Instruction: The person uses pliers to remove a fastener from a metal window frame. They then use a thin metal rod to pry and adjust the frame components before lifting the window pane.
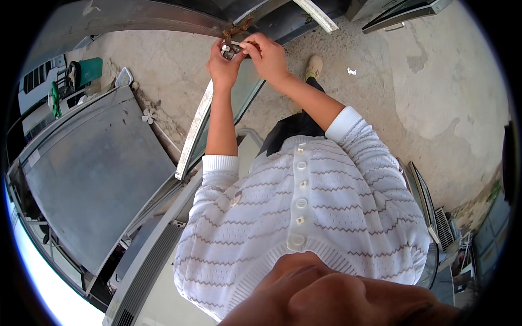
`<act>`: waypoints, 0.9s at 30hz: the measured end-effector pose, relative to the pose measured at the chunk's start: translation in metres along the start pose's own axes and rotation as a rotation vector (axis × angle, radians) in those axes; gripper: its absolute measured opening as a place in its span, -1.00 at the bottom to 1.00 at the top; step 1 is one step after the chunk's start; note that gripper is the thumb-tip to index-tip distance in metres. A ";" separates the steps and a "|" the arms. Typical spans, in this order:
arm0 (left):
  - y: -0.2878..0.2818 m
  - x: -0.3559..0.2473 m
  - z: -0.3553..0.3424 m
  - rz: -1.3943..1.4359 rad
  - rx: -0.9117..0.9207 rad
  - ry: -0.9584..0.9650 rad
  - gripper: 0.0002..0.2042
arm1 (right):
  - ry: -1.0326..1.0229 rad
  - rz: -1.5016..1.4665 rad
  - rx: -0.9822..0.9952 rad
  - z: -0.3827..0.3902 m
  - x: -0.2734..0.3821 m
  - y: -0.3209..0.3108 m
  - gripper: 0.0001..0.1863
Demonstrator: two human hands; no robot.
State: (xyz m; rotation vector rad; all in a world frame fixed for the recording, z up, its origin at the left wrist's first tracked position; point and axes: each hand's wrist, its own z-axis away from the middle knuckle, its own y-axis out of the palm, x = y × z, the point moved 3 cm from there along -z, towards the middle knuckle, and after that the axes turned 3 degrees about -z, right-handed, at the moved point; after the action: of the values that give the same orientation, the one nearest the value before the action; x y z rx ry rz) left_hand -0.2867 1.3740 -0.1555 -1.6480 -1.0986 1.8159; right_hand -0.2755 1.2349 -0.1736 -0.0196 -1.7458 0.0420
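Observation:
My left hand [222, 68] and my right hand [263, 57] meet at the top of the view, closed around a small metal fitting [232, 52] with a white round piece on it. The fingers of my right hand pinch at its right side. Just above them is a rusty brown bracket [243, 24] on a dark metal beam [163, 20]. Below my hands, a glass panel with a pale frame [193, 130] stands at a slant, its top end partly hidden behind them.
A large grey metal sheet [89, 174] lies left, with green items [87, 70] beyond it. A white appliance [163, 282] is at lower left. Concrete floor [424, 108] shows right, with a scrap [351, 71], framed panels [421, 190] and a door edge [391, 19]. My shoe [314, 66] is below.

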 end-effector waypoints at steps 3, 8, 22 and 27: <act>0.001 0.004 0.000 -0.007 0.003 0.005 -0.29 | 0.502 -0.518 -0.141 0.003 -0.027 0.001 -0.86; 0.004 0.010 -0.002 0.097 -0.002 -0.031 -0.28 | 0.810 -0.809 -0.248 0.003 -0.037 0.008 -0.82; 0.001 -0.002 0.000 0.033 -0.086 -0.044 -0.38 | 0.973 -0.910 -0.345 0.001 -0.052 0.017 -0.84; 0.006 0.002 -0.002 0.021 -0.086 -0.049 -0.40 | 1.143 -1.100 -0.330 -0.001 -0.078 0.028 -0.92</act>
State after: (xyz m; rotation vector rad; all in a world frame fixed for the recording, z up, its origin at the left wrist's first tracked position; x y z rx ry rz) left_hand -0.2846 1.3728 -0.1617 -1.6776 -1.1996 1.8551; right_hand -0.2613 1.2605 -0.2511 0.5634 -0.4367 -0.8890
